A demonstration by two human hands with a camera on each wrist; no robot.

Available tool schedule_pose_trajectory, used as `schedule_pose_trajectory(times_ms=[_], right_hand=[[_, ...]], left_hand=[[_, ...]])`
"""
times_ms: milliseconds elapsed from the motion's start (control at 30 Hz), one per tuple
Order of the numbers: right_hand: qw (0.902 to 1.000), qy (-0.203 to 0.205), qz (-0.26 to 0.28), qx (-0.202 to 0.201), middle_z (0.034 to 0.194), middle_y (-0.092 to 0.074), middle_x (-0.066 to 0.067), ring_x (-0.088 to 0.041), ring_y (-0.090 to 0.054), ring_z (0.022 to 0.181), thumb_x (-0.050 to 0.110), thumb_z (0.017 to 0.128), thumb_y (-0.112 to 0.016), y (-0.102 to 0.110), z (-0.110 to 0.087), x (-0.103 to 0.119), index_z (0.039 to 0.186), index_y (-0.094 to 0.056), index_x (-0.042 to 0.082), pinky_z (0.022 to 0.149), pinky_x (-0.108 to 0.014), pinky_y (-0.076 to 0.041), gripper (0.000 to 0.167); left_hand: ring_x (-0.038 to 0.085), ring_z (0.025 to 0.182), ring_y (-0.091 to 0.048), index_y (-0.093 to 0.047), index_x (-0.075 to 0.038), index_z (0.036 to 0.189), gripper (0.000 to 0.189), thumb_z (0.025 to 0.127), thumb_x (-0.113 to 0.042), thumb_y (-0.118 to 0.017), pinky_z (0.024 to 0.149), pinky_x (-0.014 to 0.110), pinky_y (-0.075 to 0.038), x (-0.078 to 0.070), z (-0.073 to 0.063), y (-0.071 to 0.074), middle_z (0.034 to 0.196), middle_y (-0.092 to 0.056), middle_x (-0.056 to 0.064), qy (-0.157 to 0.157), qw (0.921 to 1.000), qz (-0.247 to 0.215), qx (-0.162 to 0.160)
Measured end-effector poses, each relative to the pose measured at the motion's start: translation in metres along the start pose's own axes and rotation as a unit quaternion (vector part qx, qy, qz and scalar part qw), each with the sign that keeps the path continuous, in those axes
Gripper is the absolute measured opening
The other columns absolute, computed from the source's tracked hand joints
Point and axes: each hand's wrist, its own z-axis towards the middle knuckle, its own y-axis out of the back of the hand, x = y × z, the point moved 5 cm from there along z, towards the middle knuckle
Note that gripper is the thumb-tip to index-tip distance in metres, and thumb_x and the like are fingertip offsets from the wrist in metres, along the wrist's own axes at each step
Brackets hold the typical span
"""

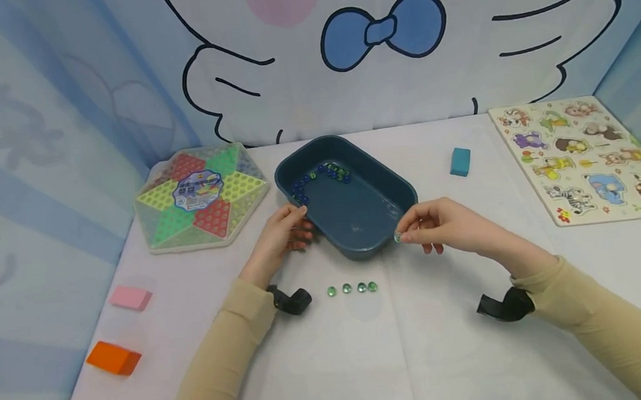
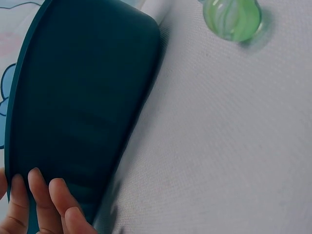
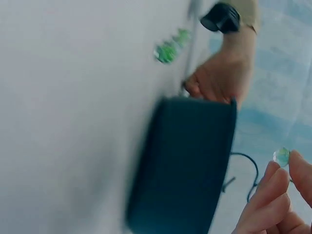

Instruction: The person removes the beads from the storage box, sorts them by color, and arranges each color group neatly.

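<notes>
A dark blue plastic basin (image 1: 352,223) stands on the white tabletop, with several blue and green marbles (image 1: 334,171) gathered at its far left end. My left hand (image 1: 283,236) grips the basin's left rim, thumb on top and fingers (image 2: 46,200) along the outer wall. Just outside the near right corner, my right hand (image 1: 435,224) pinches a clear green marble (image 3: 281,157) between thumb and fingertips. In front of the basin, several green marbles (image 1: 347,288) lie in a short row on the cloth.
A hexagonal Chinese checkers board (image 1: 201,198) lies left of the basin. An animal puzzle board (image 1: 589,161) is at far right, a teal block (image 1: 460,162) nearer the basin. Pink (image 1: 131,297) and orange blocks (image 1: 113,358) sit near the left edge. Behind hangs a cartoon curtain (image 1: 385,84).
</notes>
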Motion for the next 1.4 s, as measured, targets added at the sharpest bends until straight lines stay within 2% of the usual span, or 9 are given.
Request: schedule_pose_trajectory(times_ms=[200,467,867,1400], right_hand=[[0.9983,-0.010,-0.037,0.044,0.067,-0.059,-0.011,-0.024,-0.052,0.054,0.025,0.086,-0.066,-0.025,-0.003,-0.015,0.096,-0.066,0.008,0.047,-0.030,-0.045,0.020],[0.9965,-0.009,-0.058,0.060,0.067,-0.059,-0.005,-0.015,-0.050,0.050,0.021,0.083,-0.069,-0.047,0.006,-0.022,0.089,-0.068,0.010,0.043,-0.025,-0.041,0.012],[0.9939,0.012,-0.078,0.077,0.064,-0.055,0.003,-0.009,-0.045,0.051,0.015,0.080,-0.071,-0.056,0.018,-0.025,0.088,-0.069,0.008,0.046,-0.022,-0.040,0.011],[0.9924,0.003,-0.081,0.093,0.065,-0.056,0.004,-0.008,-0.046,0.055,0.013,0.077,-0.073,-0.062,0.024,-0.027,0.086,-0.069,0.008,0.049,-0.019,-0.038,0.011]], left_hand=[[0.011,0.066,-0.056,-0.045,-0.013,0.083,0.023,0.096,-0.031,-0.049,0.058,0.025,-0.045,0.000,0.001,0.000,0.080,-0.055,0.001,-0.001,1.0000,0.001,0.003],[0.011,0.065,-0.056,-0.046,-0.014,0.083,0.023,0.096,-0.031,-0.048,0.058,0.026,-0.045,0.000,0.000,0.000,0.080,-0.056,0.000,0.000,1.0000,0.001,0.005],[0.011,0.065,-0.056,-0.046,-0.014,0.083,0.021,0.096,-0.031,-0.048,0.058,0.026,-0.046,0.000,0.001,0.001,0.081,-0.055,0.000,-0.002,1.0000,-0.001,0.006],[0.010,0.063,-0.056,-0.046,-0.014,0.081,0.022,0.096,-0.030,-0.049,0.056,0.025,-0.045,0.000,0.001,0.000,0.079,-0.055,0.000,0.004,0.9999,-0.009,0.003]])
